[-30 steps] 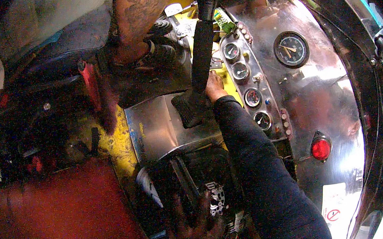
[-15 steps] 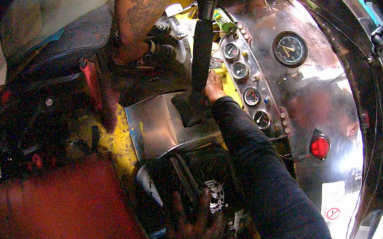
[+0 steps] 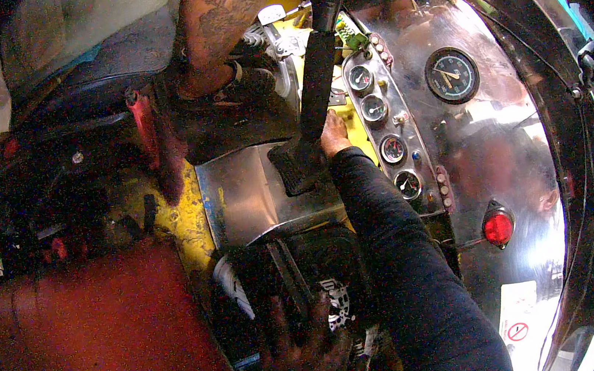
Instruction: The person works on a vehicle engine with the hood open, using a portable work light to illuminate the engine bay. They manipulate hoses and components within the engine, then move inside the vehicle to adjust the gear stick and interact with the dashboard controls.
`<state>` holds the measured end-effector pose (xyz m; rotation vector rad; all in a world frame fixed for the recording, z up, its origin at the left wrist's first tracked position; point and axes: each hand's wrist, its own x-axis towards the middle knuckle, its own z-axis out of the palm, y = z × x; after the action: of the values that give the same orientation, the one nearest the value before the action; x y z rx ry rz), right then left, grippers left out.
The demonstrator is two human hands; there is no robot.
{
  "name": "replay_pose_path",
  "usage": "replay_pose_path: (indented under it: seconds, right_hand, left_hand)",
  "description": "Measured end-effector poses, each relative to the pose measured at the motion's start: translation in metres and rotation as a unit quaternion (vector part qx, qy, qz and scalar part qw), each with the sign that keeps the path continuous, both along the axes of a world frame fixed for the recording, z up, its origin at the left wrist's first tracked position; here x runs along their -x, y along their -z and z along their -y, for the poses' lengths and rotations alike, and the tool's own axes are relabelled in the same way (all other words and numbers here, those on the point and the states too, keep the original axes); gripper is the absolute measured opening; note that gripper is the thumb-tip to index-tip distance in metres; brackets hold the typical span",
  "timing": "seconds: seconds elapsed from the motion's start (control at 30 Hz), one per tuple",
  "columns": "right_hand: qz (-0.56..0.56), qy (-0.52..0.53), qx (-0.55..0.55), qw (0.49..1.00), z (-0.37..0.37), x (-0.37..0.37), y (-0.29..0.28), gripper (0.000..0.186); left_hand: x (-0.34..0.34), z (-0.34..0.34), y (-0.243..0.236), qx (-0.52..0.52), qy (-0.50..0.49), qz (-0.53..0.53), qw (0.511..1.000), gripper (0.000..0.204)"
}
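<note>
My left hand (image 3: 307, 358) is low in the middle, in shadow, its fingers spread over a dark item (image 3: 288, 261) with a strap-like bar and a white disc-shaped print. It grips nothing that I can see. My right arm, in a black sleeve, reaches forward from the lower right. At its end my right hand (image 3: 335, 135) is beside the black sleeve of a gear lever (image 3: 316, 72) topped by a dark knob, close to a yellow panel (image 3: 355, 130). Its fingers are mostly hidden, so I cannot tell what they hold.
Right of my arm runs a metal gauge panel (image 3: 420, 163), then a shiny dashboard with a large dial (image 3: 452, 76) and a red lamp (image 3: 498, 227). A bare metal cover (image 3: 238, 192) surrounds the lever's base. Another person's tattooed leg (image 3: 225, 24) is at upper left; a red seat (image 3: 100, 336) fills lower left.
The whole view has shifted very slightly. Both hands stay in the same places, and nothing else has visibly moved.
</note>
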<state>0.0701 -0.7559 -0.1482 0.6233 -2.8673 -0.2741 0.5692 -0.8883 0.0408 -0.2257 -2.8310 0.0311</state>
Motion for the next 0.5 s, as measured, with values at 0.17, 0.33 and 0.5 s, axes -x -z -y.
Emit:
replay_pose_path:
  seconds: [0.17,0.33,0.5]
  right_hand:
    - [-0.011,-0.05,-0.023,0.998,-0.006,0.012,0.007,0.051]
    - [0.013,-0.001,-0.038,0.999,-0.003,-0.001,-0.002,0.049]
    - [0.036,-0.016,-0.029,0.999,0.003,-0.006,-0.013,0.045]
  left_hand:
    - [-0.001,0.0,0.001,-0.404,0.058,0.131,0.903,0.047]
    - [0.0,0.004,-0.002,-0.431,0.062,0.132,0.89,0.049]
    - [0.0,0.002,-0.005,-0.385,0.066,0.125,0.912,0.051]
